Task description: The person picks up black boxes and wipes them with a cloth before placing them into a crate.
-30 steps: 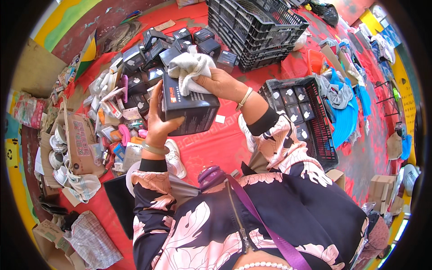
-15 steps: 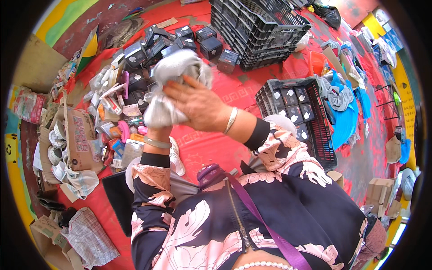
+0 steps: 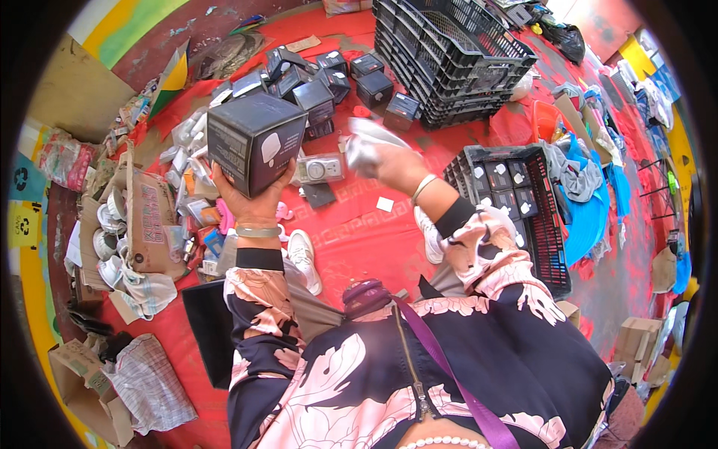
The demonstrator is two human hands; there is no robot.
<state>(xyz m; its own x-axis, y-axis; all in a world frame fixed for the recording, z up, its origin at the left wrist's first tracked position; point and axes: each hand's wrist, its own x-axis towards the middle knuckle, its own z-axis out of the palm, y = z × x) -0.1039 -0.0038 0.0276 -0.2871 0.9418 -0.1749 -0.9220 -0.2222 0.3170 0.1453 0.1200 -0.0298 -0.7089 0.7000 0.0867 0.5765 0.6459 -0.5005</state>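
Note:
My left hand [image 3: 250,196] holds up a dark grey cardboard box [image 3: 254,141] from underneath, one corner turned toward me. My right hand [image 3: 389,161] is raised to the right of it and is closed on a crumpled white cloth [image 3: 364,144], blurred by motion. The cloth is clear of the box. Below both hands lie a white rectangular device [image 3: 319,169] and a dark flat piece [image 3: 319,195] on the red floor covering [image 3: 359,232].
Several similar dark boxes [image 3: 329,82] are piled behind. Stacked black plastic crates [image 3: 449,52] stand at the back right. Another black crate [image 3: 523,202] with boxes in it sits at the right. Cardboard, packaging and white items [image 3: 142,217] crowd the left.
My right hand with the cloth has come off the box and moved to the right. My left hand has turned the box and lifted it to the left.

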